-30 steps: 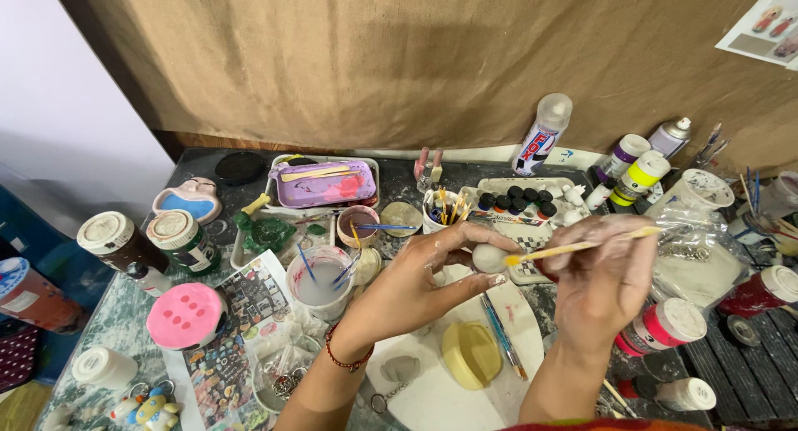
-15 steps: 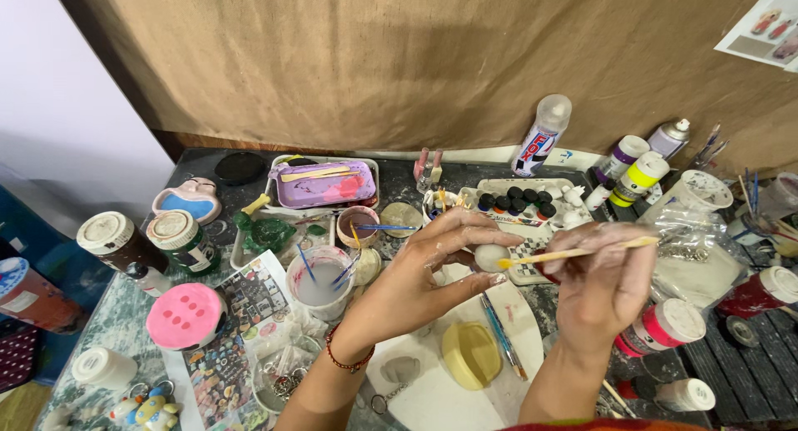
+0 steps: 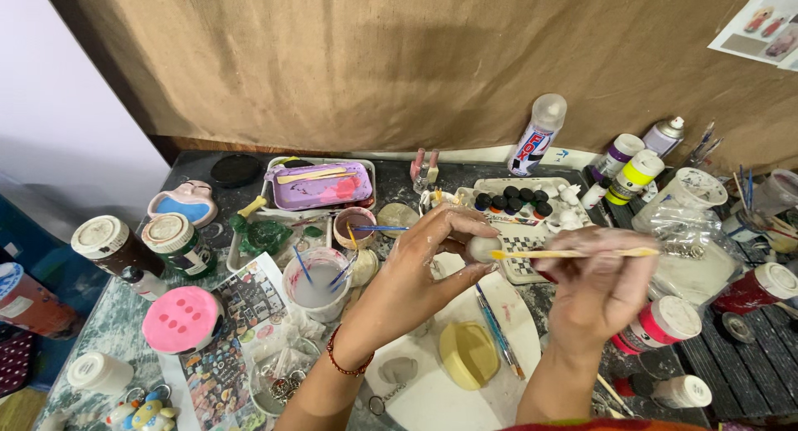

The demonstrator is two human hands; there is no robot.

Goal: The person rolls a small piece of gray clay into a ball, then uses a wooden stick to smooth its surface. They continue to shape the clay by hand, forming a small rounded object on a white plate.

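Observation:
My left hand (image 3: pixel 420 269) pinches a small round white ball (image 3: pixel 483 248) between thumb and fingertips, above a white round plate (image 3: pixel 449 398). My right hand (image 3: pixel 603 285) grips a thin wooden paintbrush (image 3: pixel 573 253) held level, its tip touching the ball's right side. A pale yellow blob (image 3: pixel 468 354) and another brush (image 3: pixel 499 331) lie on the plate below the hands. A red bead bracelet sits on my left wrist.
A cup of cloudy water with brushes (image 3: pixel 316 283), a pink lid (image 3: pixel 180 319), jars (image 3: pixel 178 244), a purple tray (image 3: pixel 322 184), a set of small paint pots (image 3: pixel 511 200), a spray can (image 3: pixel 539 136), paint bottles (image 3: pixel 632 177) and a neon-pink tub (image 3: pixel 661 327) crowd the table.
My left hand has turned the ball slightly and the brush tip has shifted a little against it. Both hands stay in nearly the same place.

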